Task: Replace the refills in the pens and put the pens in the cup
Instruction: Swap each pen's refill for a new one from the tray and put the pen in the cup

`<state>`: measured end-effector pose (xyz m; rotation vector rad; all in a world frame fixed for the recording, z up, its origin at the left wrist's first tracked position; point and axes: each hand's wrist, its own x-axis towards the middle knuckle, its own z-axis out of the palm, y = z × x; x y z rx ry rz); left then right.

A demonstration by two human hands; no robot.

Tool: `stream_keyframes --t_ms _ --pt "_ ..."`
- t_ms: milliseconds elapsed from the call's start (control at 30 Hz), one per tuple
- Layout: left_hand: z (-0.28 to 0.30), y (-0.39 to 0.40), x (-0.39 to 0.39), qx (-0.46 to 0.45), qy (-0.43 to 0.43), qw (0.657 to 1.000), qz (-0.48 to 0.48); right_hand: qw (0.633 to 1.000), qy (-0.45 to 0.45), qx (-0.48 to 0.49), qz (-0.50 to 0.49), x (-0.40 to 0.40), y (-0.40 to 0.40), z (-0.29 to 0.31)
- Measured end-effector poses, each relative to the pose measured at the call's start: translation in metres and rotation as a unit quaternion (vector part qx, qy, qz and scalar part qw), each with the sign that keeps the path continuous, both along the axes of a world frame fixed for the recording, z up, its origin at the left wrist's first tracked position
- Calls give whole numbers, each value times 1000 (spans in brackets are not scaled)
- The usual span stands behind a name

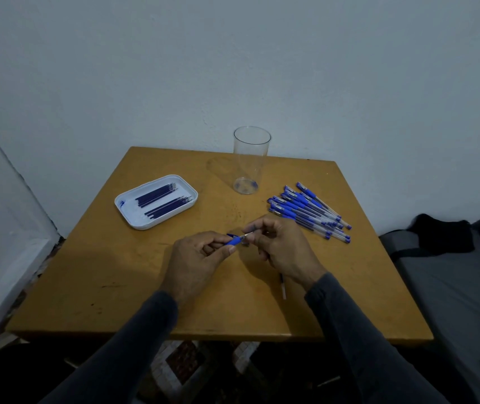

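Two hands meet over the middle of the wooden table (93,287): the left hand (195,258) is closed around a pen (234,240) by its blue grip, and the right hand (282,246) pinches the pen's tip end. The clear cup (250,158) stands upright at the far edge, a pile of blue pens (308,209) to its right. A white tray (125,209) of refills (160,201) sits to the left.

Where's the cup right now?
The cup stands upright at the table's far edge, between the tray on the left and the pens on the right.
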<state>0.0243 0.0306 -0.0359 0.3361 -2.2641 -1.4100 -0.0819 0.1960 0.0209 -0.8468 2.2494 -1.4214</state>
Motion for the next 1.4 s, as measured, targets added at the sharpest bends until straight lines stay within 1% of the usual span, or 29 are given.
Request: stream_keyframes --t_ms 133,267,300,333,433,467,600,667,767,867,1033,1133,1200,1233,1300,1333,1400 --pt "2 1 1 -5 10 1000 -2 1000 -5 11 5 -3 -1 -2" --pt "0 1 1 -8 6 1000 5 996 42 75 -5 -7 -2 -5" --pt "0 1 1 -9 5 1000 4 996 49 78 -8 -7 -2 -6" --pt "0 1 1 -9 5 1000 0 997 46 68 -4 -8 -1 -5" --pt "2 1 2 -12 11 1000 -5 999 -19 3 30 -7 1 -2" --pt "1 0 2 -13 12 1000 -5 999 -23 2 31 -8 2 -2" --pt "1 1 0 -9 3 1000 8 998 20 54 -7 -7 -2 -5" --pt "1 1 0 -13 7 1000 5 999 19 34 -3 -8 -1 -5" --pt "1 1 1 -19 7 1000 2 1000 -7 0 28 -9 -1 -6" --pt "0 1 0 -28 -2 1000 7 1000 10 15 19 -11 -4 -10" --pt "0 2 1 -25 13 1000 9 999 25 42 8 -13 -4 -12" --pt "1 2 1 -32 9 999 15 999 1 37 7 -12 -6 -9" --pt "1 1 0 -9 19 999 40 999 -24 31 -1 -12 -8 -6" --pt "1 0 0 9 25 998 59 999 -9 46 -15 -13 -9 -7" --pt "1 0 0 20 30 996 84 989 73 123 -45 -14 -14 -8" --pt "1 1 -1 16 27 996 87 981 98 161 -49 -14 -18 -9" --pt "1 2 -1 15 23 996 85 964 114 236 -45 -11 -27 -15"
